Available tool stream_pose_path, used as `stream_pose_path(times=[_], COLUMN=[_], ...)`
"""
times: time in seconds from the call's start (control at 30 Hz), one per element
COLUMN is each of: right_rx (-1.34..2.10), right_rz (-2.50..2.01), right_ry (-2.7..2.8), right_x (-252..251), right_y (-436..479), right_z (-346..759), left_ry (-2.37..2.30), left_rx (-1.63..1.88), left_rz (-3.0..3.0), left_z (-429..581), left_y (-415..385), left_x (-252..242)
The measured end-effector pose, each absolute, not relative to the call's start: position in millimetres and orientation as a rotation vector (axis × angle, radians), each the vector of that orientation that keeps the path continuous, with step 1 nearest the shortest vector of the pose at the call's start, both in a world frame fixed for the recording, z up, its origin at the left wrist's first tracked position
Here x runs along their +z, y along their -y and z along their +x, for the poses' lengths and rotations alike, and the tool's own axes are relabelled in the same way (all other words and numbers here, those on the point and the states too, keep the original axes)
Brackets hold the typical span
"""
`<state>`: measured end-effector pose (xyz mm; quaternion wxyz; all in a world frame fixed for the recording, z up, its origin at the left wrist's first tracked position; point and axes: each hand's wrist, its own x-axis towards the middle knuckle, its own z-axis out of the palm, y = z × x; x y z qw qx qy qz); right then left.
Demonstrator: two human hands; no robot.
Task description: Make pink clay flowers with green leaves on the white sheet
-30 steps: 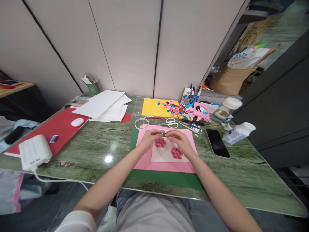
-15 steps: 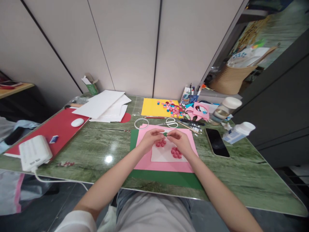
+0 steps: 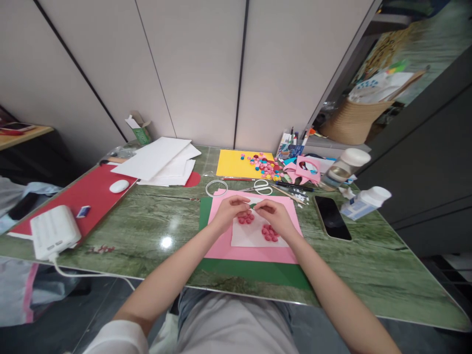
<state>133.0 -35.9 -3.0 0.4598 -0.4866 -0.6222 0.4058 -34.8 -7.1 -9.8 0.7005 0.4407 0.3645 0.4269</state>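
My left hand (image 3: 228,210) and my right hand (image 3: 275,215) meet over a pink sheet (image 3: 224,246) that lies on a green sheet (image 3: 254,273). Both pinch a small green piece (image 3: 252,205) between their fingertips. Under the hands lies a white paper (image 3: 250,236) with two clusters of small red rolled pieces (image 3: 270,233), one by each hand.
White scissors (image 3: 261,186), a white ring (image 3: 216,188) and a yellow sheet (image 3: 230,164) with several coloured rolls lie behind. A black phone (image 3: 331,218) and two bottles (image 3: 363,202) sit right. White sheets (image 3: 158,160), a mouse (image 3: 119,186) and a power bank (image 3: 54,231) sit left.
The fingertips of both hands have shifted slightly on the green piece; the hands stay in the same place over the pink sheet.
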Motion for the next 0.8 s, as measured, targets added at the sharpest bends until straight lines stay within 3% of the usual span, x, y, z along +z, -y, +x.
stream_pose_path(times=[0.47, 0.8], right_rx=[1.021, 0.941], right_rz=[-1.167, -1.147], right_ry=[1.608, 1.572], right_x=[-0.5, 1.6], right_y=[36.2, 37.7], right_z=[135.1, 133.9], left_ry=[-0.846, -0.825], left_rx=[0.880, 0.977], left_rz=[1.261, 1.112], left_z=[-33.7, -30.8], left_y=[12.5, 9.6], left_x=[-0.2, -9.3])
